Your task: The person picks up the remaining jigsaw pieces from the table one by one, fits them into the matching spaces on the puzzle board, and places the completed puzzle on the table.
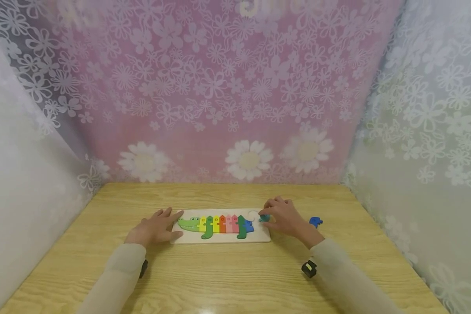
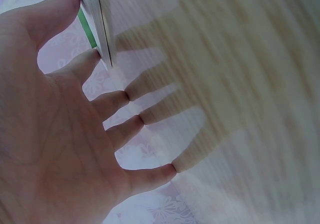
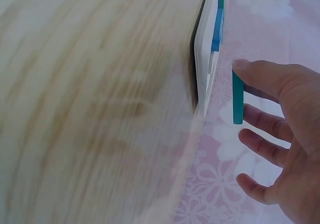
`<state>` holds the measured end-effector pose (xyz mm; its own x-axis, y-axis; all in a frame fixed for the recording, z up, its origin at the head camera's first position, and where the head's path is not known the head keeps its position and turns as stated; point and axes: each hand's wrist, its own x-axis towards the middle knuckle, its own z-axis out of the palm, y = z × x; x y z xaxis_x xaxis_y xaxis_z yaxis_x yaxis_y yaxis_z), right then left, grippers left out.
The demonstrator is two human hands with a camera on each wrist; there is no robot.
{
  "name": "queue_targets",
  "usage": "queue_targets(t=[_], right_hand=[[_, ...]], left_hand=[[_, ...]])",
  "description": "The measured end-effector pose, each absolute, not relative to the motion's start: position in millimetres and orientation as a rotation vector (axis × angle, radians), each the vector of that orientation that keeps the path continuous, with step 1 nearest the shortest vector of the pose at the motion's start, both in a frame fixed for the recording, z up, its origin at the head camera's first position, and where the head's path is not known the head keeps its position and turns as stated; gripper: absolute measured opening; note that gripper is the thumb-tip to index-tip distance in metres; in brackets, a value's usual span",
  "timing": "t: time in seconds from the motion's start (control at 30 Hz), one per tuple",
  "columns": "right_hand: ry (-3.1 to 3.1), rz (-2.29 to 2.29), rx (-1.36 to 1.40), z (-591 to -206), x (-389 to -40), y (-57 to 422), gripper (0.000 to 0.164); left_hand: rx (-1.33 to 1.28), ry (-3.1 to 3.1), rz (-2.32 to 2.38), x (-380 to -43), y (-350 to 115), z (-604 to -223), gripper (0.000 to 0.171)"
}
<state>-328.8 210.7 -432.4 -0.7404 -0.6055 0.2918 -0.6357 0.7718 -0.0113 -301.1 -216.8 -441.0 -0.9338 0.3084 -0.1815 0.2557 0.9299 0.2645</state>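
A wooden crocodile puzzle board [image 1: 261, 237] lies flat on the table, with colourful pieces from a green head [image 1: 189, 223] to a blue piece [image 1: 249, 226] fitted in it. My left hand [image 1: 153, 229] is at the board's left end, its thumb and index finger touching the edge, the other fingers spread with tips on the table. Between thumb and fingers, my right hand [image 1: 286, 218] pinches a teal puzzle piece [image 3: 238, 96] above the board's right end, close to a bare curved outline. In the right wrist view, the teal piece is clear of the board, seen edge-on.
A loose dark blue puzzle piece [image 1: 315, 222] lies on the wooden table [image 1: 227, 274], right of the board and beyond my right wrist. Flower-patterned curtains [image 1: 235, 109] hang behind the table and along both sides.
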Motion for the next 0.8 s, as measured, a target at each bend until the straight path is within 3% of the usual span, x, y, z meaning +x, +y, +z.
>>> queue_targets(t=[0.8], right_hand=[[-2.725,0.204,1.011,-435.2,-331.1,189.4,0.027]], left_hand=[[0.402,2.857,0.354,-301.0,-216.5,-440.0,0.081]])
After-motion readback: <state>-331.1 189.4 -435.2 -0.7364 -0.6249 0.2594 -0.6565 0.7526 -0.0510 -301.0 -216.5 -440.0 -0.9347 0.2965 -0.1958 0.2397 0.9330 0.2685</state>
